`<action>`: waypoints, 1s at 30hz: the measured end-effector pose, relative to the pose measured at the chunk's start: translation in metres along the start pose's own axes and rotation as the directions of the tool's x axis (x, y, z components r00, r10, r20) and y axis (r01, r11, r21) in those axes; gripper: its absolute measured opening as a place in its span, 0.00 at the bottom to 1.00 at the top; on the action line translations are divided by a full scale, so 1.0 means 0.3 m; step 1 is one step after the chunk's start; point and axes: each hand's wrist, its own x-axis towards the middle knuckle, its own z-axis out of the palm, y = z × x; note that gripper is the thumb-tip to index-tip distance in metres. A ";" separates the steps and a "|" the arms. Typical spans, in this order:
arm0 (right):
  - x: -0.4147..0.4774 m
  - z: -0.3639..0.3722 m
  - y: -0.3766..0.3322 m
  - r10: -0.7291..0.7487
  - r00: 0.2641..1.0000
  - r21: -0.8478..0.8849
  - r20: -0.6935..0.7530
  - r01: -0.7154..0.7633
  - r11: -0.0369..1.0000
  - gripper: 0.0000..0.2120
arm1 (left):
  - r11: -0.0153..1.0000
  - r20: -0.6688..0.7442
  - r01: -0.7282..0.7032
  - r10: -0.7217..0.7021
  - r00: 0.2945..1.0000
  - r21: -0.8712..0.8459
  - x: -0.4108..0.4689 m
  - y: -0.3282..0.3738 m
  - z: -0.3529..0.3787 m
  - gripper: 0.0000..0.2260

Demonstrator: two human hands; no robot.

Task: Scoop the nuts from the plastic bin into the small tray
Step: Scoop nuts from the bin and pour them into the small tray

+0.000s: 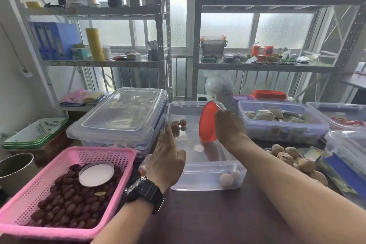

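Note:
A clear plastic bin (208, 166) stands in the middle of the dark table. A few brown nuts (179, 124) lie at its far left corner, and two pale nuts (226, 180) show through its near right wall. My right hand (230, 128) holds a red oval scoop (209, 123) tilted on edge over the bin's far right part. My left hand (168, 156), with a black watch on the wrist, rests on the bin's left wall with its fingers spread. A heap of walnuts (293, 156) lies to the right of the bin; what it rests on is hidden.
A pink basket (65, 230) of red dates with a round white lid stands at the near left. A lidded clear box (122, 113) sits behind it. Bins of packets (277, 123) line the right side. A metal cup (14, 166) is at the far left. Shelves rise behind.

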 end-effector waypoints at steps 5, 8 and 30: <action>0.027 0.024 -0.086 -0.139 0.990 -0.102 0.029 0.141 0.985 0.14 | 1.000 -0.002 -0.013 0.013 1.000 0.020 -0.001 -0.001 0.000 0.41; 0.049 0.031 -0.158 -0.220 0.974 -0.091 0.060 0.225 0.970 0.13 | 0.999 0.010 -0.030 0.030 0.999 0.020 0.002 0.000 -0.002 0.40; 0.056 -0.030 -0.071 -0.097 0.920 0.622 0.381 -0.177 0.763 0.12 | 0.999 0.058 -0.020 0.022 0.998 -0.032 0.009 -0.006 -0.006 0.41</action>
